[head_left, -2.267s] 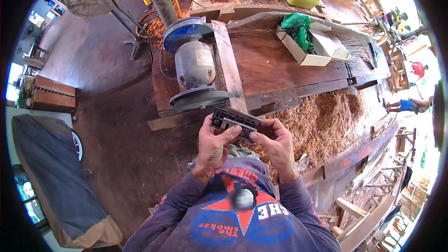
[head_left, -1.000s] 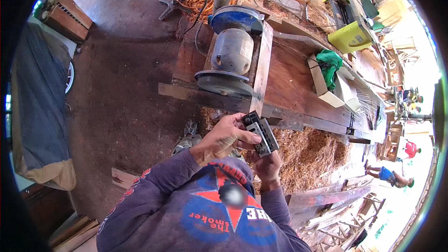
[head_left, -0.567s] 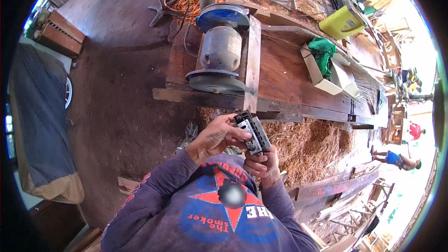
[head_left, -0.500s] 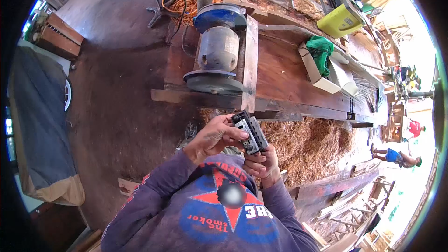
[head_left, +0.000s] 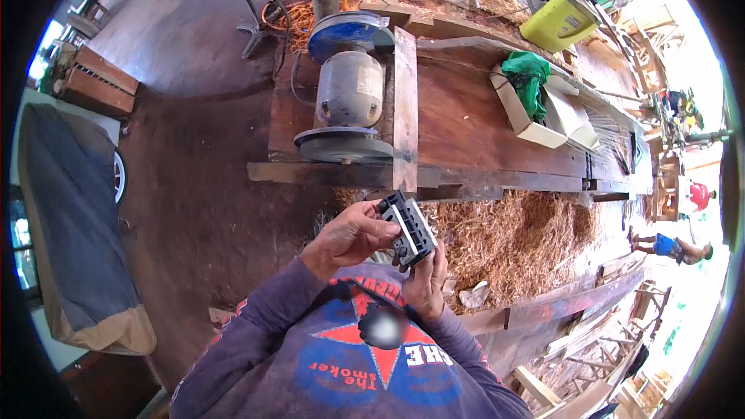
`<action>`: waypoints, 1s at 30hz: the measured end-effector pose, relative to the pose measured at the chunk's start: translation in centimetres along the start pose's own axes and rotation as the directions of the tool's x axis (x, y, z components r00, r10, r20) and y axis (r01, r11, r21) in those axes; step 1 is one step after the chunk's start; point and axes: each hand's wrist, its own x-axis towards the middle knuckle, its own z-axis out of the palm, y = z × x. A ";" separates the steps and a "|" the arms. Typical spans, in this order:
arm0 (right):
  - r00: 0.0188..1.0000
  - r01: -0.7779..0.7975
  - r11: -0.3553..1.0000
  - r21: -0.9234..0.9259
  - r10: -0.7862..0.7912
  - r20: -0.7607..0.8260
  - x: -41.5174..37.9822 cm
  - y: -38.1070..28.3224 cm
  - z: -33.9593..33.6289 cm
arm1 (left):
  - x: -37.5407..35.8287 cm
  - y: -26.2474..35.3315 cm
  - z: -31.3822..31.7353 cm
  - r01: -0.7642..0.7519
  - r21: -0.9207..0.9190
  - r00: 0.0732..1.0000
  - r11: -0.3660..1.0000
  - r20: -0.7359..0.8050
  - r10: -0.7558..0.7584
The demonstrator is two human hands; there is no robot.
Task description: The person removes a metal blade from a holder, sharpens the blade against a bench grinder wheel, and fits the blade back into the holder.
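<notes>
A small black and silver metal device [head_left: 408, 226] is held in front of my chest, tilted, between both hands. My left hand [head_left: 353, 234] grips its left side, with the thumb pressed on its face. From below, my right hand [head_left: 427, 279] closes its fingers on the lower end of the device. What the device is, I cannot make out. Just beyond the hands is the bench edge [head_left: 466, 178], where a bench grinder [head_left: 351, 89] with two wheels is mounted beside a wooden board [head_left: 405, 109].
An open white box [head_left: 535, 133] with green cloth [head_left: 528, 81] lies on the bench. Wood shavings [head_left: 512, 248] cover the ground below it. A covered object [head_left: 77, 217] stands at the left. Two people [head_left: 673, 247] are far off at the right.
The device has turned in my hands, showing more of its black slotted side. My right hand has shifted slightly left and its fingers now point up. The view has moved a little.
</notes>
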 end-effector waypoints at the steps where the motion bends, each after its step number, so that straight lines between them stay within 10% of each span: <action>1: 1.000 -0.004 1.000 0.001 0.004 -0.014 0.4 -0.6 -0.2 | 0.0 -0.2 -0.4 0.014 0.004 1.000 1.000 0.002 -0.014; 5: 0.917 0.379 0.916 -0.129 -0.352 0.189 1.6 -1.1 -1.0 | -0.3 -0.3 0.1 0.010 -0.019 0.999 1.000 0.031 -0.009; 17: 0.879 0.037 0.998 0.057 -0.060 0.473 0.6 -3.6 -2.0 | -2.1 2.4 1.2 0.030 0.370 0.999 0.929 -0.026 -0.022; 30: 0.759 0.358 0.933 -0.041 -0.266 0.594 2.2 -2.5 -3.8 | -1.0 -1.1 -1.4 -0.054 0.037 0.987 0.998 0.152 0.048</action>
